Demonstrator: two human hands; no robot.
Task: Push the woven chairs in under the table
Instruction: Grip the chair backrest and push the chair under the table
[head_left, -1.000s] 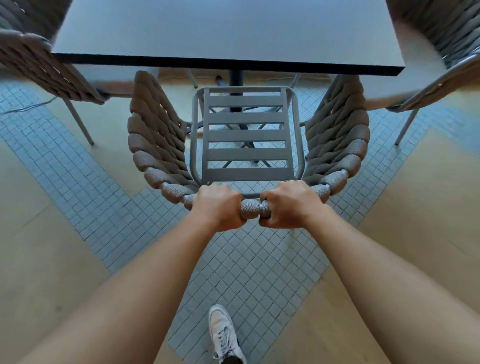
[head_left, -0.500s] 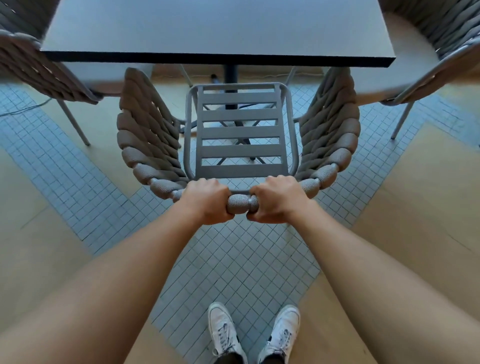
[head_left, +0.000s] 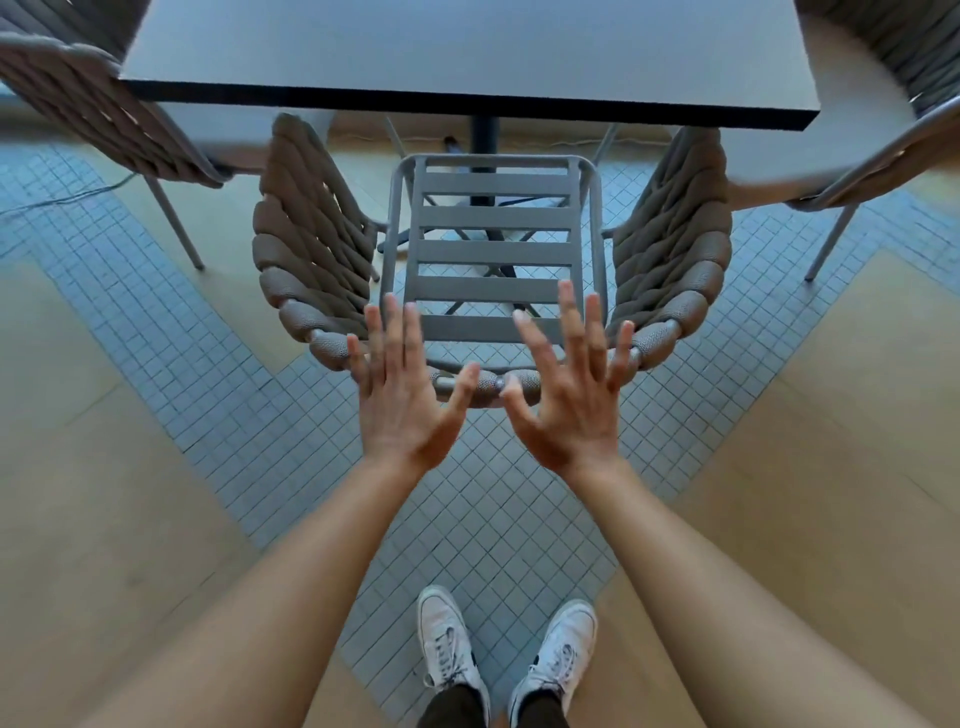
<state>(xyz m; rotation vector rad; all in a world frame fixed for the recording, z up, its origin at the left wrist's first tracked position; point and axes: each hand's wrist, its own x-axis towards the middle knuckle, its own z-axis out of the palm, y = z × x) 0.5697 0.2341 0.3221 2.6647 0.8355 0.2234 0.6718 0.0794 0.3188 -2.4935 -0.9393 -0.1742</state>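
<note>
Under the dark surface (head_left: 467, 52), the woven chair (head_left: 493, 249) is sitting only partly tucked; both hands, left (head_left: 402, 395) and right (head_left: 566, 395), are hovering with fingers (head_left: 569, 317) spread wide, holding nothing.

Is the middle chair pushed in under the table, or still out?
Mostly out. Only the front edge of the chair seat reaches the table edge; its slats and woven arms remain uncovered. Both hands are open, off it.

Café seating, table (head_left: 467, 47), woven chairs (head_left: 311, 249), tiled floor (head_left: 234, 415)

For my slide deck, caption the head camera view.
Both hands, left and right, open above the woven chair before the table.
</note>
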